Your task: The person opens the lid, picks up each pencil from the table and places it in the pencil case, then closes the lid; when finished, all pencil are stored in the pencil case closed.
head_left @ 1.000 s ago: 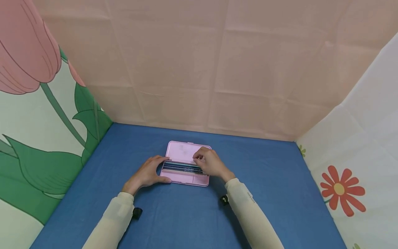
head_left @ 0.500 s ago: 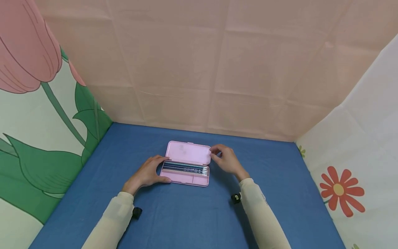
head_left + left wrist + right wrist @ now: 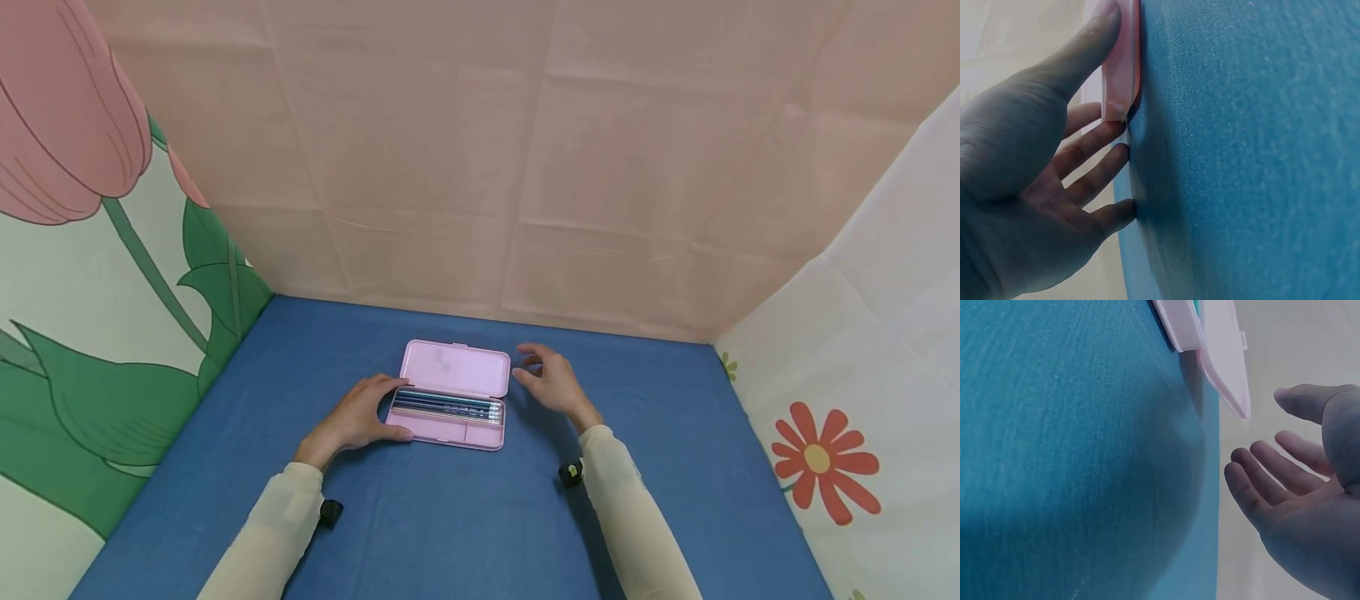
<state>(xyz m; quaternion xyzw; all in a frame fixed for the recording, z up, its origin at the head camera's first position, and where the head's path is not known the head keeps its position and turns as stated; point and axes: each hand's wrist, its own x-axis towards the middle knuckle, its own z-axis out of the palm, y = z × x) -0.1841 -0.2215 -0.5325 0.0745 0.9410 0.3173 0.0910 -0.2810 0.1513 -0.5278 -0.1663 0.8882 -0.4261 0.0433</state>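
A pink pencil case (image 3: 429, 427) lies on the blue cloth with its lid (image 3: 456, 367) folded back. Several dark pencils (image 3: 447, 406) lie side by side in its long rear compartment. My left hand (image 3: 357, 417) holds the case's left end, thumb at the front side and index finger by the hinge. In the left wrist view the thumb presses the case (image 3: 1120, 75) while the other fingers spread past its end. Just right of the lid, my right hand (image 3: 553, 383) hovers with nothing in it. The right wrist view shows its fingers loosely bent, apart from the lid (image 3: 1225, 359).
A blue cloth (image 3: 465, 517) covers the table. Behind it rises a beige backdrop (image 3: 487, 167). Floral sheets stand at either side, with a tulip (image 3: 67, 117) on the left and a red flower (image 3: 817, 456) on the right.
My right hand has moved from over the pencils to the right, past the lid's right edge, and its fingers have loosened. My left hand and the case stay where they were.
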